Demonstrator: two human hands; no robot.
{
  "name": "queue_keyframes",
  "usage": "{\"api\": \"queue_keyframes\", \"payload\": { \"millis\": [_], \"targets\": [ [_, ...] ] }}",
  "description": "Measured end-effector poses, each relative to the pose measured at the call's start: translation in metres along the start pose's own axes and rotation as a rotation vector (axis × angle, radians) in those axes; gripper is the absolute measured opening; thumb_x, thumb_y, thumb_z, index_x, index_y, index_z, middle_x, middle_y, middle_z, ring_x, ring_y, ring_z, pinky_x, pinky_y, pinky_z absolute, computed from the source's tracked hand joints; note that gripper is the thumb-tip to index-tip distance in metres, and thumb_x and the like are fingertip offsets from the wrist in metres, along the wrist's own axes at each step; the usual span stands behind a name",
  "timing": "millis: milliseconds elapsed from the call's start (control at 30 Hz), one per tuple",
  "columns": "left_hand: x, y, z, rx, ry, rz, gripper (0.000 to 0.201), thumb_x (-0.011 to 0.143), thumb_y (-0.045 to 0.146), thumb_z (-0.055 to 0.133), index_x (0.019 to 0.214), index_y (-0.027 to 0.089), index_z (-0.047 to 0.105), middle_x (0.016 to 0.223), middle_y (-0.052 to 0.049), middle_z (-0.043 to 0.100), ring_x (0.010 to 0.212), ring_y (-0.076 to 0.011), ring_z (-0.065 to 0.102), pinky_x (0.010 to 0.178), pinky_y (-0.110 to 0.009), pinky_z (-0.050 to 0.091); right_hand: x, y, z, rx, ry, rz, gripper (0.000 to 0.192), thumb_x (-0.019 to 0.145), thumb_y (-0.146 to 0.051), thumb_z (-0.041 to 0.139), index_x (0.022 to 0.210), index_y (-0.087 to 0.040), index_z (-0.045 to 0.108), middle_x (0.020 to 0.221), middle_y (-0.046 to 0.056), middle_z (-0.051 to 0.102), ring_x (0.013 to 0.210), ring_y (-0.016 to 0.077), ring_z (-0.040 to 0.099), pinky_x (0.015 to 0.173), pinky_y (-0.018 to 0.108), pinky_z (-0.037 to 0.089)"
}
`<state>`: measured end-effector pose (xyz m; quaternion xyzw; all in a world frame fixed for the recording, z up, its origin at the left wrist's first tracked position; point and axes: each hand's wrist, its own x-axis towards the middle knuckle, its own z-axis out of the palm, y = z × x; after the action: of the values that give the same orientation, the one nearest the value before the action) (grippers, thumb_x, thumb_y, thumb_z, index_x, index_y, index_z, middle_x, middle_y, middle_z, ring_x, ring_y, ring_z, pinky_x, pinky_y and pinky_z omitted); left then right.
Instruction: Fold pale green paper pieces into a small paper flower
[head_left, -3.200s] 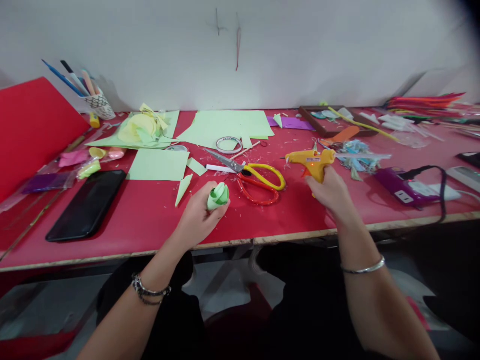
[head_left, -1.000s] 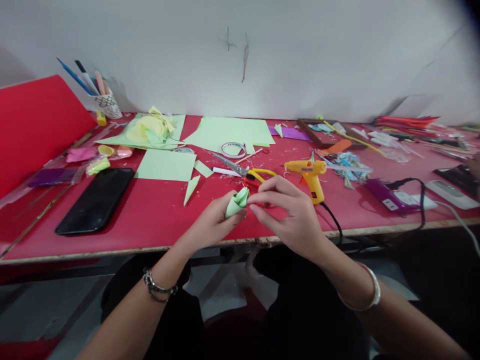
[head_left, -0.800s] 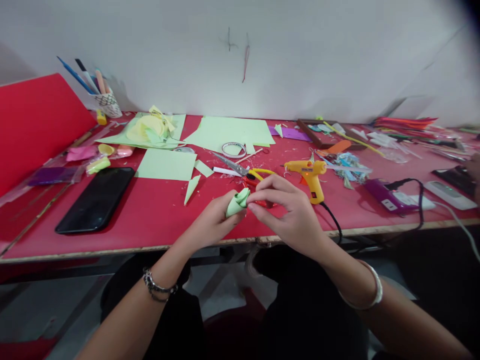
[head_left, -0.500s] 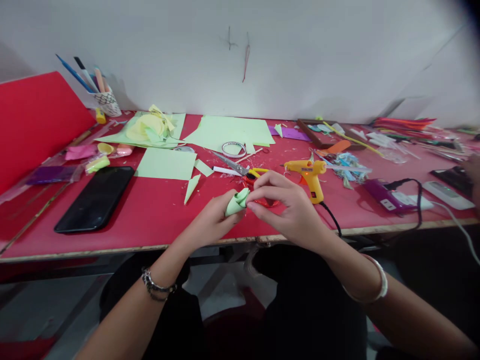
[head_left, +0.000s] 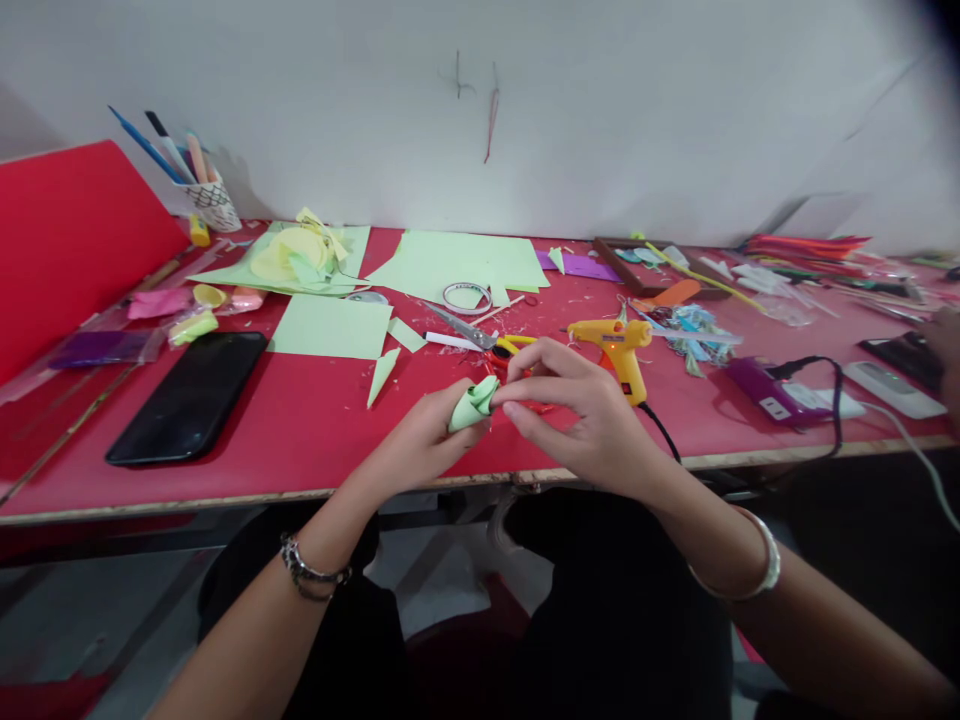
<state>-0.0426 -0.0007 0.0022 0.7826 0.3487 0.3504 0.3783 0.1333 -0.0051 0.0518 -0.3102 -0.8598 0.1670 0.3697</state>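
Right hand (head_left: 585, 420) left glue gun (head_left: 619, 345) | paper roll (head_left: 472, 403) pinched between hands

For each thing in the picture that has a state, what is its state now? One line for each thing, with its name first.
rolled green paper: curled into a roll, pinched by both hands.
left hand: closed on the roll.
right hand: fingertips on the roll's edge.
glue gun: resting on the table, released, cord attached.
scissors: lying on the table, partly hidden.
phone: flat, screen dark.
tape roll: lying flat.

A red tabletop (head_left: 300, 430) is seen. Green paper sheets (head_left: 330, 328), scissors (head_left: 487, 345), a glue gun (head_left: 619, 345) and a black phone (head_left: 187, 395) are laid on it.
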Motion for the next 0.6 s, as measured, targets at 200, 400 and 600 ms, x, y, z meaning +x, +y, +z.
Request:
{"api": "queue_keyframes", "payload": {
  "millis": [200, 400, 600],
  "targets": [
    [-0.0004, -0.0013, 0.0006, 0.003, -0.013, 0.012, 0.004, 0.082, 0.018, 0.043, 0.082, 0.016, 0.046, 0.071, 0.002, 0.046, 0.063, -0.0103, 0.043, 0.058, -0.021, 0.036, -0.0005, -0.0002, -0.0017, -0.028, -0.061, -0.040, 0.021, 0.075, -0.008, 0.048, 0.083, -0.020, 0.063, 0.086, 0.004, 0.047, 0.073, 0.0133, 0.048, 0.063, 0.029, 0.043],
    [-0.0001, 0.0001, 0.0004, -0.004, -0.030, -0.006, 0.005, 0.080, 0.016, 0.043, 0.083, 0.016, 0.047, 0.074, 0.001, 0.048, 0.066, -0.0108, 0.045, 0.061, -0.022, 0.038, 0.0002, 0.0009, -0.0021, -0.054, -0.090, -0.052, 0.019, 0.074, -0.007, 0.047, 0.082, -0.017, 0.061, 0.088, 0.006, 0.047, 0.077, 0.0140, 0.048, 0.067, 0.029, 0.043],
    [0.0006, -0.0004, 0.0010, 0.001, -0.024, 0.009, 0.004, 0.081, 0.016, 0.042, 0.083, 0.016, 0.046, 0.072, 0.003, 0.046, 0.064, -0.0095, 0.043, 0.059, -0.020, 0.036, -0.0007, 0.0022, -0.0001, -0.045, -0.074, -0.055, 0.019, 0.075, -0.007, 0.046, 0.084, -0.016, 0.061, 0.088, 0.006, 0.047, 0.075, 0.0131, 0.048, 0.064, 0.028, 0.042]
  ]
}}
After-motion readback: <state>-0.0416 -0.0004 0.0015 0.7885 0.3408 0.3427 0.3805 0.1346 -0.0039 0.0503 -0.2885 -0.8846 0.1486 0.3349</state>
